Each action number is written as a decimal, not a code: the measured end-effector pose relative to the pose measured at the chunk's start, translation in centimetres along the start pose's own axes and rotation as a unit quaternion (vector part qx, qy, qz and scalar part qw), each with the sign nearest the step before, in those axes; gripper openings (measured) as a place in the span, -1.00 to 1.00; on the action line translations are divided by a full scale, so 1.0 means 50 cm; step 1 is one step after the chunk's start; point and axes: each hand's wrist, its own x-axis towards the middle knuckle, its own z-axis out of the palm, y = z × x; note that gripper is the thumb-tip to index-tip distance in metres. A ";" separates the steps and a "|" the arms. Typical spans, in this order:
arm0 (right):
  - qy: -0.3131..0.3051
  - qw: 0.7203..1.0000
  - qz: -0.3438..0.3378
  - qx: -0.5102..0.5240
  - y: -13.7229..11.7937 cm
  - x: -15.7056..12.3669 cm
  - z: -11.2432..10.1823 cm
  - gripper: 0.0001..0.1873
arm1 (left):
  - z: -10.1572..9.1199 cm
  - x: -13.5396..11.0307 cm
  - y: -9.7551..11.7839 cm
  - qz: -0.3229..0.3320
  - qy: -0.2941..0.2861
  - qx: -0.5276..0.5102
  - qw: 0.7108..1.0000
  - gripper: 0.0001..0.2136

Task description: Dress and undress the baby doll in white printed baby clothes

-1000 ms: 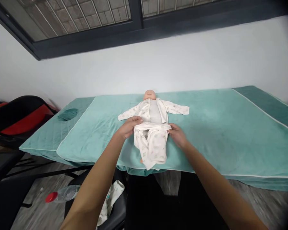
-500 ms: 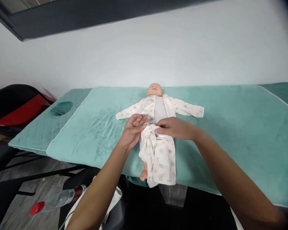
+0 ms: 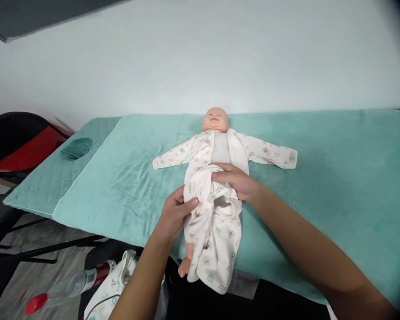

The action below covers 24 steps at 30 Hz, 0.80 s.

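A baby doll (image 3: 215, 119) lies on its back, arms out to both sides, in a white printed baby outfit (image 3: 220, 240). The front is open at the chest, showing a pale plain layer (image 3: 221, 149). My left hand (image 3: 176, 213) pinches the cloth at the doll's hip between thumb and fingers. At the waist, the fingers of my right hand (image 3: 235, 179) are closed on the bunched upper edge of the cloth. One bare foot (image 3: 184, 266) sticks out below; the other leg is hidden under the fabric. I cannot tell whether the outfit is one piece.
The doll lies on a green padded bed (image 3: 320, 186) against a white wall, its legs at the near edge. A face hole (image 3: 76, 149) is at the bed's left end. Beside it stands a black and red chair (image 3: 26, 146). Lower left are a plastic bottle (image 3: 70, 284) and printed cloth (image 3: 110, 284).
My left hand has moved down from the waist to the hip. My right hand has shifted slightly upward with the waist cloth, which now lies higher over the belly. The view has come closer.
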 end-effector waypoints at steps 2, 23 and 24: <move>-0.009 1.000 0.013 0.021 0.003 -0.002 0.009 -0.59 | 0.014 0.017 0.005 0.040 0.044 -0.034 0.998 -0.68; -0.138 0.978 0.025 -0.156 -0.002 -0.021 0.032 -0.63 | 0.043 -0.013 0.013 0.051 0.092 -0.076 0.992 -0.66; -0.182 0.961 0.018 -0.208 -0.009 -0.024 0.031 -0.62 | 0.051 -0.007 0.013 0.049 0.102 -0.092 0.989 -0.71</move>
